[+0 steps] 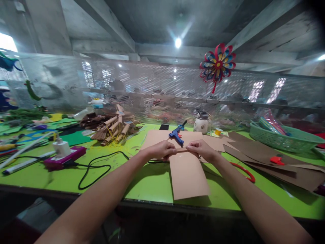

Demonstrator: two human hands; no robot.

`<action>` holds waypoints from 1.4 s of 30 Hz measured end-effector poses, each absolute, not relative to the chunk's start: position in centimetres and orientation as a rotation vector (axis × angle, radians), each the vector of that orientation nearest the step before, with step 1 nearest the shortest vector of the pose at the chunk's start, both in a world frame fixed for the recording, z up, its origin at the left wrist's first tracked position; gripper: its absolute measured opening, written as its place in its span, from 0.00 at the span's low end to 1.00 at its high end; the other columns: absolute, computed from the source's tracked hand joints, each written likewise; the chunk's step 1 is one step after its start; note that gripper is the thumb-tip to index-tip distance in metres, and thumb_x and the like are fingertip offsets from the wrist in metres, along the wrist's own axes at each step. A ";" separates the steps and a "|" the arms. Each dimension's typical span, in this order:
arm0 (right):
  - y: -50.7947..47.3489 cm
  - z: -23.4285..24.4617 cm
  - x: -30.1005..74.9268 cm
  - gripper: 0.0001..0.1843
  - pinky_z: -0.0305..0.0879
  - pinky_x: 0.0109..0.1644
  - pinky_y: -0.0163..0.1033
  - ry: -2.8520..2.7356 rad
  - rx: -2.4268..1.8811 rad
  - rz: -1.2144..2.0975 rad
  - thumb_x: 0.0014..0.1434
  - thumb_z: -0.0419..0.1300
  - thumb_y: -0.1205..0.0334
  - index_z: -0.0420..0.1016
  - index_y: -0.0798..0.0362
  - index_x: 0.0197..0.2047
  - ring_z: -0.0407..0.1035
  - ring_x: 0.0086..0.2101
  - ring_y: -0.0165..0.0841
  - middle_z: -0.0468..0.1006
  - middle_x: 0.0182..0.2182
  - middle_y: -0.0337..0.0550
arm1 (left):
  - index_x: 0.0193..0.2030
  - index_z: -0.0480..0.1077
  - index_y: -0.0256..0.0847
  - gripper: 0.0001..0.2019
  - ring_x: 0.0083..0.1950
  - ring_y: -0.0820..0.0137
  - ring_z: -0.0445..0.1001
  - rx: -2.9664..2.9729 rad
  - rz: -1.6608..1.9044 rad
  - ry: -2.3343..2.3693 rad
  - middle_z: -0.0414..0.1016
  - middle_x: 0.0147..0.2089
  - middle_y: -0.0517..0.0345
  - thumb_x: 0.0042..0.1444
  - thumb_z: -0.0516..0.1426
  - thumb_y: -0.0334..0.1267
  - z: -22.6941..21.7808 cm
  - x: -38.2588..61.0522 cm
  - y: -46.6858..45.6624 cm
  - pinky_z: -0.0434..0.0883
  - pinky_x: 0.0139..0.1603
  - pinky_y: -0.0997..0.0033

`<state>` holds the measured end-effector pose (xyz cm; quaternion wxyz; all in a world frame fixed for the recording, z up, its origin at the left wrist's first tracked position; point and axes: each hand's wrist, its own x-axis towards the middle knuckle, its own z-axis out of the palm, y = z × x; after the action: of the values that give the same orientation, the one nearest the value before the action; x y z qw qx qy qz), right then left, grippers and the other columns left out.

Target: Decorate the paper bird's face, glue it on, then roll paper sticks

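Observation:
A tan sheet of paper point(189, 178) hangs between my two hands over the near part of the table, its far edge turned over in a narrow fold. My left hand point(164, 149) pinches the left end of that fold. At the right end, my right hand point(200, 149) grips the same edge with fingers and thumb together. Just beyond the hands a blue glue gun point(176, 136) lies on more tan paper point(152, 139).
Rolled brown paper pieces point(114, 127) lie left of centre. A purple power strip point(64, 157) with a black cord sits nearer left. Dark brown sheets point(269, 156) and a green basket point(286, 137) are at right. A jar point(201, 122) stands behind, before a perforated panel point(152, 91).

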<state>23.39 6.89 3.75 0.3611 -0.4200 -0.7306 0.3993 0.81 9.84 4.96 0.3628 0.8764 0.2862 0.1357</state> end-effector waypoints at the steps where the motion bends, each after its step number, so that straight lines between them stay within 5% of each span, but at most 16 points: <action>1: 6.9 3.8 23.4 0.22 0.41 0.21 0.31 -1.880 -1.072 1.029 0.50 0.57 0.48 0.60 0.57 0.19 0.48 0.17 0.21 0.55 0.14 0.31 | 0.27 0.62 0.36 0.20 0.18 0.77 0.60 2.231 0.363 0.723 0.64 0.18 0.63 0.53 0.48 0.54 4.9 0.8 9.8 0.57 0.20 0.77; 8: 7.3 3.1 23.7 0.20 0.45 0.20 0.30 -1.936 -1.047 1.118 0.51 0.57 0.50 0.62 0.57 0.20 0.51 0.16 0.22 0.58 0.13 0.32 | 0.24 0.60 0.37 0.19 0.20 0.77 0.61 2.130 0.337 0.667 0.62 0.19 0.63 0.52 0.50 0.53 3.8 0.7 10.9 0.58 0.23 0.77; 15: 7.7 2.6 23.5 0.20 0.39 0.17 0.30 -1.859 -1.094 1.178 0.50 0.58 0.48 0.60 0.56 0.21 0.46 0.14 0.20 0.54 0.13 0.29 | 0.31 0.67 0.35 0.18 0.28 0.75 0.61 2.365 0.403 0.642 0.64 0.27 0.60 0.55 0.48 0.49 3.7 1.5 11.0 0.57 0.28 0.77; 23: 7.1 3.2 23.2 0.19 0.44 0.19 0.29 -1.998 -1.124 1.092 0.50 0.57 0.48 0.65 0.58 0.23 0.51 0.18 0.21 0.59 0.16 0.33 | 0.31 0.69 0.33 0.19 0.26 0.77 0.57 2.482 0.476 0.663 0.62 0.25 0.62 0.56 0.48 0.48 3.9 1.9 10.5 0.54 0.26 0.79; 42: 7.1 2.9 23.1 0.22 0.38 0.18 0.30 -2.021 -1.062 1.219 0.49 0.57 0.45 0.64 0.58 0.22 0.45 0.16 0.20 0.55 0.15 0.31 | 0.29 0.67 0.33 0.22 0.26 0.77 0.57 2.449 0.432 0.684 0.61 0.24 0.62 0.53 0.48 0.54 3.6 1.8 10.6 0.54 0.25 0.79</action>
<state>23.14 7.07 2.87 0.2730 -0.3947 -0.7512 0.4532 1.81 10.56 3.64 0.2776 0.9122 0.2549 0.1608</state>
